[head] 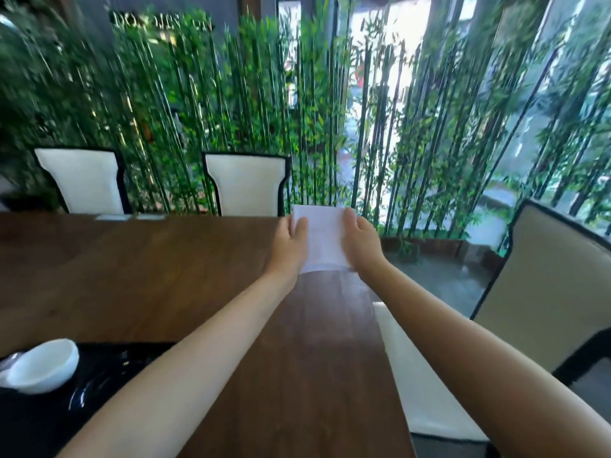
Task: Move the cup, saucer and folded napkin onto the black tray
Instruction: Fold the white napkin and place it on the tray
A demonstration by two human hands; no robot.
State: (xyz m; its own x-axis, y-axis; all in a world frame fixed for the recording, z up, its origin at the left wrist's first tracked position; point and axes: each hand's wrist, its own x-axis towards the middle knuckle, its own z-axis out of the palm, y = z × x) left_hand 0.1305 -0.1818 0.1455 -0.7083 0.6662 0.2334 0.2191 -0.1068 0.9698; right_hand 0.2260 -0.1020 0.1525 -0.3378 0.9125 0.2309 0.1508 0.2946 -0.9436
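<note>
Past the wooden table (pixel 148 276), bamboo blurs. My left hand (pixel 291 241) and right hand (pixel 360 242) pinch the folded napkin (pixel 324 239) by its edges; it could unfold while swinging back-left to the black tray (pixel 109 368).

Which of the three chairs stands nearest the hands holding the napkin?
The middle chair across the table, just left of the napkin; the others stand farther off.

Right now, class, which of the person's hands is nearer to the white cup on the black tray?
Left. The left hand grips the napkin on the cup's side; the right hand grips the napkin's far edge. Both are far from the cup.
</note>
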